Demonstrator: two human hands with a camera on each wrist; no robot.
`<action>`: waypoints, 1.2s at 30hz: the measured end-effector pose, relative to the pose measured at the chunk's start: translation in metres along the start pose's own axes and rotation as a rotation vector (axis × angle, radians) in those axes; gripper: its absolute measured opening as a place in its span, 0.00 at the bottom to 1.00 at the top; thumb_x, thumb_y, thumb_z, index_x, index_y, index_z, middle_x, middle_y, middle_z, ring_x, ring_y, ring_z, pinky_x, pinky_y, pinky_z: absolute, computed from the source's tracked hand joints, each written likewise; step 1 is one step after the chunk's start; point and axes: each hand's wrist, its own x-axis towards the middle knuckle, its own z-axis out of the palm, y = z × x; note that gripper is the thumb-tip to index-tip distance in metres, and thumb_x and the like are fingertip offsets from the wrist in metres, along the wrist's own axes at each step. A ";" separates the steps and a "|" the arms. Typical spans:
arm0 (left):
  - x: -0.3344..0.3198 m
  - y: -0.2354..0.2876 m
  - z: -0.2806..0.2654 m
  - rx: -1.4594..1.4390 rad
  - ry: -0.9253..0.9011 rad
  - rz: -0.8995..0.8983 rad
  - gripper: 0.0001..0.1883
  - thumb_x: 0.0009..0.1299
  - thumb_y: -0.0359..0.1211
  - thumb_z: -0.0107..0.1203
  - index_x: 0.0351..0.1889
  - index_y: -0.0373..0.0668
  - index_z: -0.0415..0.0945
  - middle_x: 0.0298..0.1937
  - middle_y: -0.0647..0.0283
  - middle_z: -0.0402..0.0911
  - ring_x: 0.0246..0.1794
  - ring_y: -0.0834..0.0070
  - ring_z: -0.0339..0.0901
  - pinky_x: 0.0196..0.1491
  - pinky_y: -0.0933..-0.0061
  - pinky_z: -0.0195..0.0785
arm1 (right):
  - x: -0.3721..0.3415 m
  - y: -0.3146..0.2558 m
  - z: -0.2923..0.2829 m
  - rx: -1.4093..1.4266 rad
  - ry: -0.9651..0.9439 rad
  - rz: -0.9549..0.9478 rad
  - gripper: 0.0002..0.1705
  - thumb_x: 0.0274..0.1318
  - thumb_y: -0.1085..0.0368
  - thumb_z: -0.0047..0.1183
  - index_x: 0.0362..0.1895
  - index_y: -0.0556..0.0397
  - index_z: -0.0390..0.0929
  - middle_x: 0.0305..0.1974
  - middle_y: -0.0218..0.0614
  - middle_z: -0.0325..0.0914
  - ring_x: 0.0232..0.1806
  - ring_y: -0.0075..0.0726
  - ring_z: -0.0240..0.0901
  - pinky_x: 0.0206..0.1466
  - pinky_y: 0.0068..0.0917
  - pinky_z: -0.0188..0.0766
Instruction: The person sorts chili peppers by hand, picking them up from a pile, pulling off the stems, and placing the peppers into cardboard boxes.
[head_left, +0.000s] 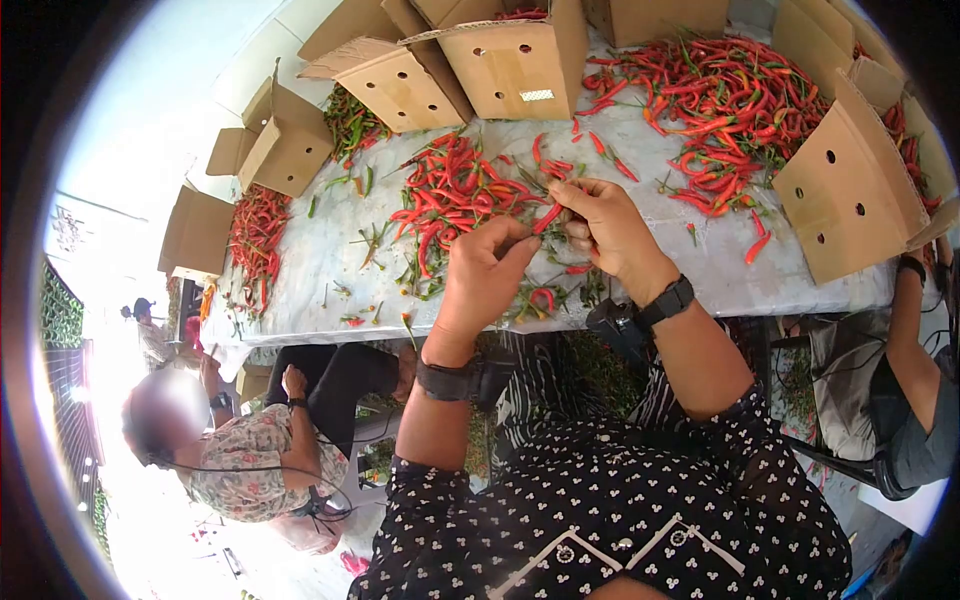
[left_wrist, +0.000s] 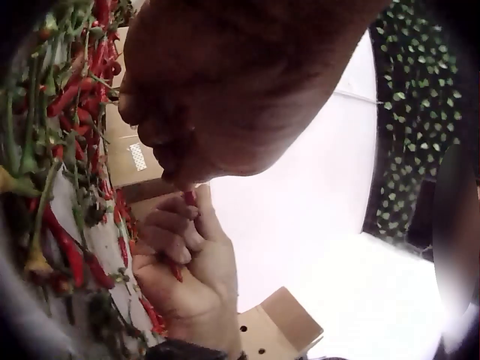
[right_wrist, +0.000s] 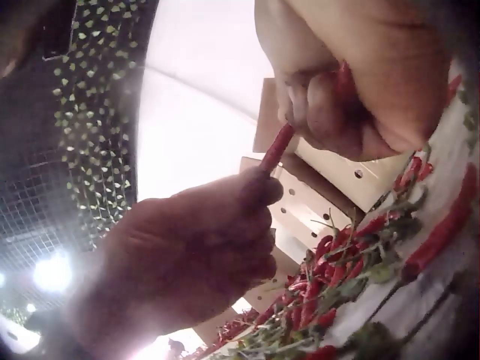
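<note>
Both hands meet over the near part of the table, with a red chili pepper (head_left: 547,217) between them. The left hand (head_left: 490,270) pinches one end of it between thumb and forefinger. The right hand (head_left: 605,230) holds its other end, thumb against curled fingers. The right wrist view shows the chili (right_wrist: 277,148) stretched from one hand to the other. More red, like another chili (right_wrist: 343,81), shows inside the right hand's curled fingers. Below the hands lie loose green stems and a pile of red chilies (head_left: 455,190).
A larger chili heap (head_left: 730,100) lies at the back right, beside a holed cardboard box (head_left: 850,180). Further boxes (head_left: 515,70) line the back. Another chili heap (head_left: 258,235) is at the left. A seated person (head_left: 250,440) is at the left; another person's arm (head_left: 910,330) shows at the right.
</note>
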 end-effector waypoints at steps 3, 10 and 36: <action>-0.004 0.007 -0.008 -0.066 -0.110 0.061 0.04 0.60 0.27 0.53 0.28 0.35 0.74 0.21 0.70 0.72 0.21 0.88 0.64 0.25 0.82 0.58 | 0.003 0.001 -0.003 0.139 0.000 0.046 0.12 0.51 0.60 0.55 0.23 0.49 0.68 0.13 0.20 0.57 0.09 0.14 0.47 0.11 0.15 0.42; -0.007 -0.005 -0.019 0.542 0.204 0.374 0.06 0.55 0.28 0.57 0.30 0.38 0.76 0.29 0.60 0.73 0.31 0.67 0.72 0.34 0.68 0.64 | 0.011 -0.005 -0.024 0.440 0.008 0.011 0.11 0.57 0.56 0.48 0.25 0.46 0.68 0.20 0.26 0.66 0.14 0.18 0.55 0.15 0.14 0.50; 0.005 0.008 0.009 0.270 0.154 0.254 0.16 0.54 0.21 0.53 0.43 0.35 0.68 0.30 0.55 0.76 0.28 0.67 0.76 0.32 0.71 0.69 | -0.011 -0.007 0.011 -0.793 -0.141 -0.194 0.12 0.47 0.63 0.57 0.32 0.59 0.78 0.23 0.30 0.74 0.26 0.17 0.67 0.28 0.17 0.64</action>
